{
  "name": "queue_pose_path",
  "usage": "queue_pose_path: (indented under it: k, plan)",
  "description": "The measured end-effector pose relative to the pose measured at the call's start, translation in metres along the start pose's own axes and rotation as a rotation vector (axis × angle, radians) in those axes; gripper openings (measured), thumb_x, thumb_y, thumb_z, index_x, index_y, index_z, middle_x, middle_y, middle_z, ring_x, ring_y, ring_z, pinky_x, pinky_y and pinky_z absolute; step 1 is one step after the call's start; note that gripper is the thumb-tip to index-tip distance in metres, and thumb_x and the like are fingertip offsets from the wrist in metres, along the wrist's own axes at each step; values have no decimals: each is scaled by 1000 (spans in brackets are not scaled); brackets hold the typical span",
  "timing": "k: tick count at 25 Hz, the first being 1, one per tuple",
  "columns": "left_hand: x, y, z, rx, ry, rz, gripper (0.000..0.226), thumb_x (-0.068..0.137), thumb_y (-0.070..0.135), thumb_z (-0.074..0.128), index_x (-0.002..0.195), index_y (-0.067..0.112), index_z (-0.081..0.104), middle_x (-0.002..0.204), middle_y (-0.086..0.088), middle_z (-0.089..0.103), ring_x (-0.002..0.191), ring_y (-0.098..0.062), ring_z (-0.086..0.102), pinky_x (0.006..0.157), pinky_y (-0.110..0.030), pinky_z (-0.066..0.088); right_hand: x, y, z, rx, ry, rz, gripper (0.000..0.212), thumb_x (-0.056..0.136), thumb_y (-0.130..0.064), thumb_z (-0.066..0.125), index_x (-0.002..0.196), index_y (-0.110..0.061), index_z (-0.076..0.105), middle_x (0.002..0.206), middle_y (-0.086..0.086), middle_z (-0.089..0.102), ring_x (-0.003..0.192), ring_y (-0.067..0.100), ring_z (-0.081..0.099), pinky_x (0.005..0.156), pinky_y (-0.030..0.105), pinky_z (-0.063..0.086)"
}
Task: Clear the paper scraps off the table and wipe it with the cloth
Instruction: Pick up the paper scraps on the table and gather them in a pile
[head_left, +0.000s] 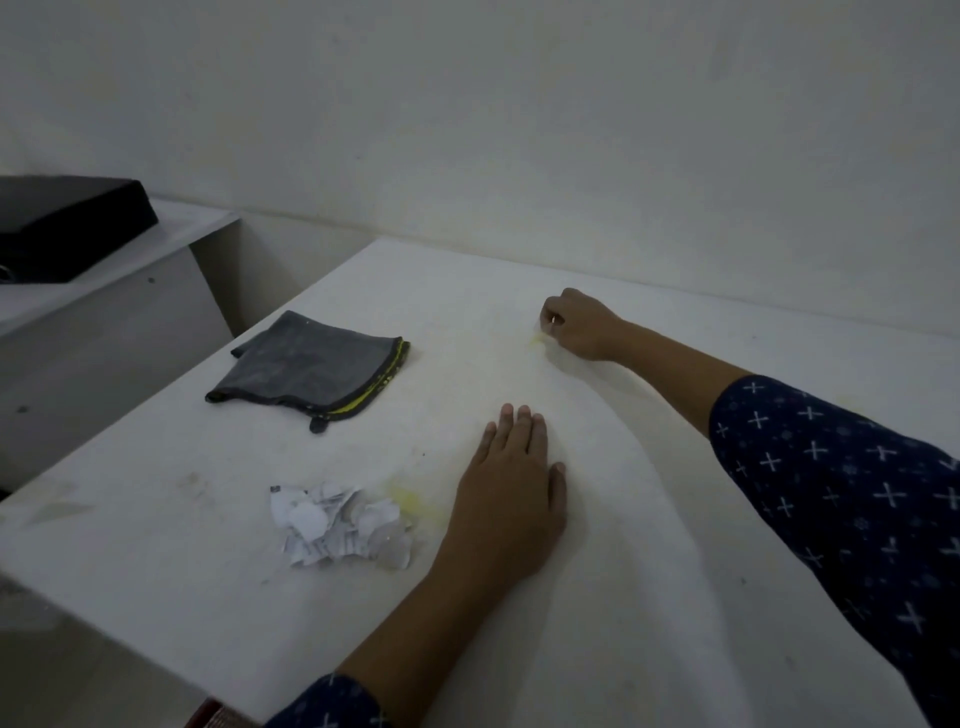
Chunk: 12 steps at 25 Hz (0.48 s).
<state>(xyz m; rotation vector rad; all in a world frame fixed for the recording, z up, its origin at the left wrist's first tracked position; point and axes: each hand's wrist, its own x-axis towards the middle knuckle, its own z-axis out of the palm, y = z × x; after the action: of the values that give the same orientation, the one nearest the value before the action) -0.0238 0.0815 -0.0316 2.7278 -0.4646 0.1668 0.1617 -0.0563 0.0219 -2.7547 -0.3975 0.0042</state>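
Fingers (546, 309) of the right hand (582, 325) pinch what looks like a tiny scrap (554, 320); the left hand (511, 483) lies flat on the table (675, 597) beside the paper scraps (340, 525), the cloth (311, 371) just beyond. A careless sweep could scatter that loose pile off the edge

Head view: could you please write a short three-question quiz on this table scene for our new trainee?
1. True or false: the left hand lies flat on the table.
2. Which lies nearer the far wall? A: the grey cloth. B: the paper scraps.
3. Fill in: the right hand has its fingers ___ round a tiny pale bit.

Key: 1 true; 2 A; 3 curled.
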Motion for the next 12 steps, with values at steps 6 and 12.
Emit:
queue_pose_path:
  k: [6,12]
  plan:
    - [0,1,-1,-51,69,-46,60,98,34,26,148,8,6,158,-11,10,146,-20,6,111,-23,-5,-56,-27,-31,487,-101,89,14,93,-12,42,90,-7,55,96,5,54,81,18,50,67,26,40]
    - [-21,6,-34,-711,515,-116,49,88,31,40,134,14,43,130,3,51,117,-4,48,96,-4,33,-118,-54,-59,778,-293,52,17,90,-16,50,78,-11,60,83,5,60,75,16,54,69,28,44]
